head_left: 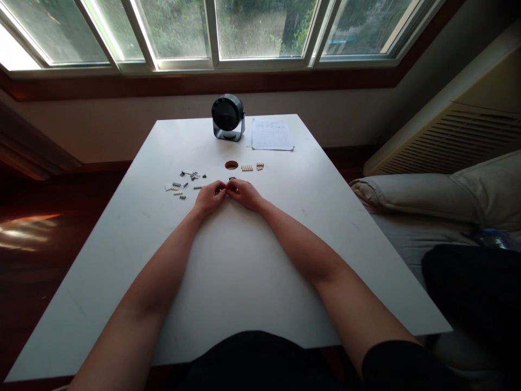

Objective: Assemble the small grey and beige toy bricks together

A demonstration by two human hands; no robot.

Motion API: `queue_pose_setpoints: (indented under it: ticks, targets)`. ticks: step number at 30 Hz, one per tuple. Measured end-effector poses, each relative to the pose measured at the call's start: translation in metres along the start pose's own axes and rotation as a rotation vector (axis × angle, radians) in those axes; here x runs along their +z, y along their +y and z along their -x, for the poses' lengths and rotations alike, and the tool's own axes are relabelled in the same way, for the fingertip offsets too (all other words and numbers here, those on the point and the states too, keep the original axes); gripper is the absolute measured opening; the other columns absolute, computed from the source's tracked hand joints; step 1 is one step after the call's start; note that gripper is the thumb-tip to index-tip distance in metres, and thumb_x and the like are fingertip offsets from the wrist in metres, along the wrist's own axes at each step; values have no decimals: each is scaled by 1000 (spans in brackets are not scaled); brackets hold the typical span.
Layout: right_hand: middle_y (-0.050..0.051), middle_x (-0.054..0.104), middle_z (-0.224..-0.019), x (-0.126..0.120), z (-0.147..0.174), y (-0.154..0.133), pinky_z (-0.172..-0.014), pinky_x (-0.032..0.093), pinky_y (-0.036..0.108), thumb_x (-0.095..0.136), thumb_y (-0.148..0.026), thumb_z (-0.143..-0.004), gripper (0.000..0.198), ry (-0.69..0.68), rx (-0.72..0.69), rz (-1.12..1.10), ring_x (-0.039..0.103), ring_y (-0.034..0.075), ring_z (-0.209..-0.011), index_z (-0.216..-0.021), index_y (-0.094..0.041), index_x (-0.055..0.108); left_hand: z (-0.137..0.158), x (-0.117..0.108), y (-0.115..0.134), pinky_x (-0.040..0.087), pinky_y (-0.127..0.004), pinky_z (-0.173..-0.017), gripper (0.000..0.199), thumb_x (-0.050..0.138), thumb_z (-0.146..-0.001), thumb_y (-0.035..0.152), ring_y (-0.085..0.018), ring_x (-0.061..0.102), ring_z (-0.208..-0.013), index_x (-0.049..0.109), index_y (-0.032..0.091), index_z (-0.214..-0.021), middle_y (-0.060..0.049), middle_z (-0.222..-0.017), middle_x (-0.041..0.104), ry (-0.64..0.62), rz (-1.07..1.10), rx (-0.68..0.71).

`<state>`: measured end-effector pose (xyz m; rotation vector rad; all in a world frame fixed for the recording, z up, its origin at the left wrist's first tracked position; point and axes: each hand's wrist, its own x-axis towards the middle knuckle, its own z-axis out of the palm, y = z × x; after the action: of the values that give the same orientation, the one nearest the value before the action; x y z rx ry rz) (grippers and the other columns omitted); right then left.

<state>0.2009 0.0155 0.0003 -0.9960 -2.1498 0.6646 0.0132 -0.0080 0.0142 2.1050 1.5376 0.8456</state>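
Both hands meet near the middle of the white table (252, 260). My left hand (209, 197) and my right hand (246, 194) are closed, fingertips touching, around a small light-and-dark piece (232, 178) whose edge shows just beyond them. Its kind is hidden by the fingers. Left of my left hand lies a loose scatter of small grey, black and cream pieces (176, 184), much like building bricks. A grey strip (197, 188) rests right beside that hand. Beyond my right hand are tan studded pieces (247, 168) in a row, with a smaller tan group (260, 166) next to them.
A round brown hole or disc (232, 165) shows in the tabletop beyond my hands. Farther back stand a black round fan-like device (228, 117) and printed paper sheets (272, 134). A beige sofa (423, 190) is to the right, and windows (264, 30) run along the back.
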Motion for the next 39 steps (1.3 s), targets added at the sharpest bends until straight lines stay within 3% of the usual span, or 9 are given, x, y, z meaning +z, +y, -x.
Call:
queue_pose_setpoints:
  ticks: [39]
  targets:
    - [1, 63, -86, 2, -1, 2, -72, 37, 26, 55, -25, -85, 13, 7, -12, -27, 51, 14, -76, -94, -18, 62, 0, 1, -2, 45, -28, -74, 27, 54, -86, 35, -17, 60, -77, 69, 20, -104, -3, -90, 72, -16, 8, -7]
